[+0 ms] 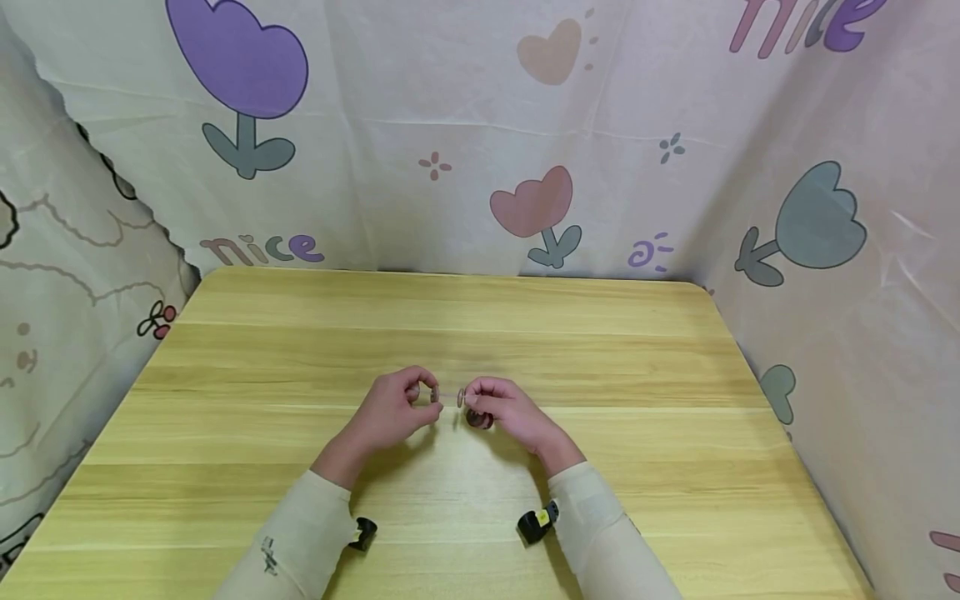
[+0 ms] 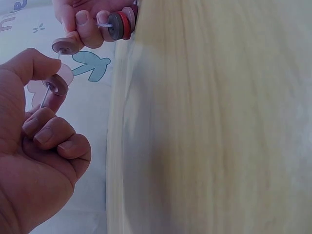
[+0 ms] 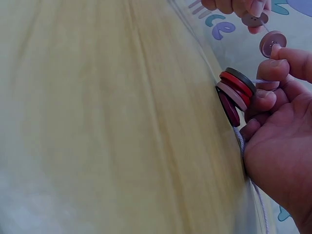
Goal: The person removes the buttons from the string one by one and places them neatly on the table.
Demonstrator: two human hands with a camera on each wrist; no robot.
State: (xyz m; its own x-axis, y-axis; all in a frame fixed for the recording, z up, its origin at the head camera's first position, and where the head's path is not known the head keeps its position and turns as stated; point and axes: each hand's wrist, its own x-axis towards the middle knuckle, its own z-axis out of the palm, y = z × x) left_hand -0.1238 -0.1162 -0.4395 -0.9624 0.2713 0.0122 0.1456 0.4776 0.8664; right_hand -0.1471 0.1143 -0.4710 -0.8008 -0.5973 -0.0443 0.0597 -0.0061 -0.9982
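Observation:
My left hand (image 1: 393,408) pinches a brown button (image 2: 57,85) by its rim between thumb and forefinger, and a white cord passes through it. Facing it, a second brown button (image 3: 273,44) sits on the same cord at the fingertips of my right hand (image 1: 513,408). The right fingers grip the cord just behind that button. Below them hangs a stack of several buttons (image 3: 236,90), dark grey, red, pink and dark red, threaded together. From the stack the cord (image 3: 241,139) trails down beside the right palm. A short stretch of cord spans the two hands.
Both hands are above a light wood-grain table (image 1: 450,333). Patterned cloth (image 1: 375,125) hangs along its back and sides. A small black device (image 1: 537,523) sits at the right sleeve cuff, another (image 1: 363,534) at the left.

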